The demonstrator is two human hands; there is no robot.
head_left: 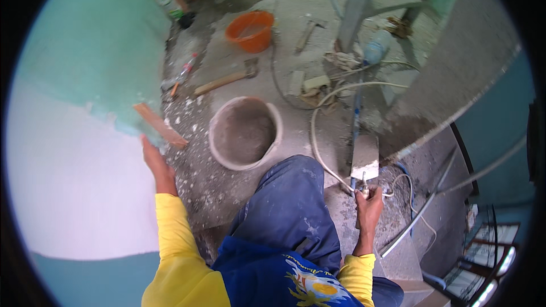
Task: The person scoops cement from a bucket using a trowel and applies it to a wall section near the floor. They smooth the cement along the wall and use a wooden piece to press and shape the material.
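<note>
My right hand (368, 207) is closed round the handle of a trowel (365, 156). The trowel's flat rectangular blade points away from me and looks smeared with grey mortar. On the left, my left hand (158, 165) reaches toward the wall (74, 170) with fingers stretched out, holding nothing I can see. Whether it touches the wall is hard to tell. Just beyond its fingertips is a strip of wood (161, 126), slanted beside the wall. A pale bucket (275, 145) with grey mortar inside stands on the floor between my hands, in front of my knee.
A hammer (224, 81) lies beyond the bucket, with an orange basin (259, 38) farther back and another hammer (307, 37) to its right. Pale hose (314, 131) loops across the floor near the trowel. A post (357, 8) and a curved concrete edge (455, 68) rise on the right.
</note>
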